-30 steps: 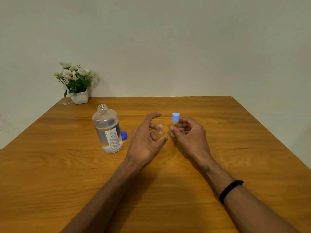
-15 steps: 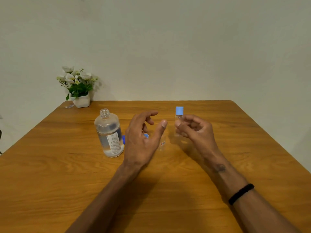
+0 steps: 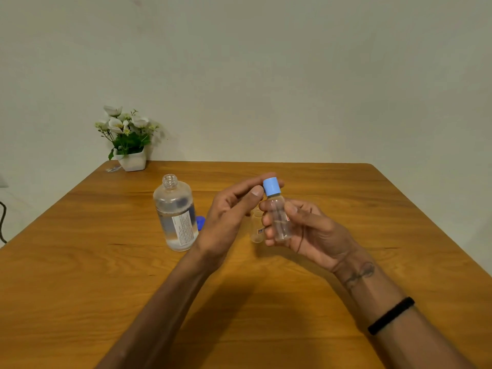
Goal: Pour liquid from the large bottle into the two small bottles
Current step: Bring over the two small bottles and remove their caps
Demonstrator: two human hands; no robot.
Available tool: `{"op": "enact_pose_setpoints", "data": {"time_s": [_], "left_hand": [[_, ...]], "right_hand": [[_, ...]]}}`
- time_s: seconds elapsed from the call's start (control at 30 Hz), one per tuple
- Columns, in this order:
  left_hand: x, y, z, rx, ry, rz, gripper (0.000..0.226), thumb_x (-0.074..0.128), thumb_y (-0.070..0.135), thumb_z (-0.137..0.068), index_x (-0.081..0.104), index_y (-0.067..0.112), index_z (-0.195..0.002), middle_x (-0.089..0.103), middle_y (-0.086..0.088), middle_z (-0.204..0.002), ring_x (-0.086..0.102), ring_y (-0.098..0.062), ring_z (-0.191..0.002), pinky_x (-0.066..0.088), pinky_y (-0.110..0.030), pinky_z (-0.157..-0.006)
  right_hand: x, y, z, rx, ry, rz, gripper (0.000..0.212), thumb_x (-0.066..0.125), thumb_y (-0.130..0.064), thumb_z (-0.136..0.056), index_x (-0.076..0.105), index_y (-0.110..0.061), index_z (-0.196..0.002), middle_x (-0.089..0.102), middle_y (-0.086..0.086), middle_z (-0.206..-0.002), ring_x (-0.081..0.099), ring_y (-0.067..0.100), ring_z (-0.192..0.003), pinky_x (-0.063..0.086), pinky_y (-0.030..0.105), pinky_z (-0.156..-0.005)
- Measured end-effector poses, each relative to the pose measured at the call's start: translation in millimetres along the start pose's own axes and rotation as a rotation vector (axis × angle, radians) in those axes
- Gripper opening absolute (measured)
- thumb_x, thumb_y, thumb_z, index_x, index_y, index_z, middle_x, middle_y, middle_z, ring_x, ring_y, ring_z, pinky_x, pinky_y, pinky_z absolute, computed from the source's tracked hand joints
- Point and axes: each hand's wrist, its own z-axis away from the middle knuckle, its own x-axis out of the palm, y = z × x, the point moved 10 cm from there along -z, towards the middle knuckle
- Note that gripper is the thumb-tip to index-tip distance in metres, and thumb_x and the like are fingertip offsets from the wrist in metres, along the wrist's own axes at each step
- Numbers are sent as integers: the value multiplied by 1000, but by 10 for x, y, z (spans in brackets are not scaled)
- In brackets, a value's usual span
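Observation:
The large clear bottle (image 3: 176, 214) stands uncapped on the wooden table (image 3: 80, 275), left of my hands, with liquid in its lower part. My right hand (image 3: 306, 230) holds a small clear bottle (image 3: 279, 217) above the table, fingers curled round its body. My left hand (image 3: 229, 217) pinches that bottle's light blue cap (image 3: 271, 186) between thumb and fingers. A second small clear bottle (image 3: 257, 227), uncapped, stands on the table behind my hands, partly hidden. A dark blue cap (image 3: 200, 222) lies beside the large bottle.
A white pot of white flowers (image 3: 127, 139) stands at the table's far left corner. A dark cable (image 3: 2, 222) hangs at the left edge of view. A plain wall rises behind the table.
My right hand lifted the capped small bottle up and toward me. My left hand left the uncapped small bottle and took hold of the light blue cap.

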Motion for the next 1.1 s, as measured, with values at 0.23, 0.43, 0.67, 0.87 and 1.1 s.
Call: {"op": "enact_pose_setpoints", "data": {"time_s": [0.23, 0.43, 0.67, 0.87, 1.1], "left_hand": [[34, -51, 15, -74, -38, 205, 34, 57, 20, -104, 68, 17, -136, 74, -10, -130, 64, -26, -119, 39, -62, -112], [30, 13, 4, -32, 0, 249, 40, 63, 21, -92, 68, 12, -130, 78, -11, -121, 72, -18, -116, 54, -26, -98], [29, 95, 13, 16, 25, 244, 37, 65, 16, -92, 69, 9, -128, 80, -9, -115, 74, -16, -114, 54, -22, -95], [-84, 153, 34, 85, 111, 54, 35, 77, 21, -87, 75, 15, -121, 80, -3, -116, 74, -20, -114, 59, -43, -98], [-270, 199, 87, 141, 301, -112, 46, 72, 53, -85, 71, 22, -119, 73, 0, -105, 69, -19, -99, 55, -29, -78]], "right_hand": [[47, 5, -1, -10, -3, 49, 51, 83, -27, -90, 68, 4, -127, 73, 20, -105, 75, 26, -87, 65, 39, -79], [34, -87, 17, -53, 18, 132, 49, 82, -27, -90, 70, 4, -125, 73, 19, -105, 75, 27, -88, 65, 39, -78], [-6, -157, 40, -91, 46, 212, 46, 81, -27, -91, 71, 2, -126, 73, 24, -109, 76, 30, -93, 65, 43, -83], [-83, -233, 71, -132, 130, 352, 54, 86, -29, -84, 72, 2, -125, 75, 26, -113, 77, 34, -94, 65, 44, -85], [-51, -193, 24, -165, 165, 323, 52, 83, -26, -85, 70, 8, -123, 73, 27, -109, 76, 34, -89, 65, 43, -81]]}}
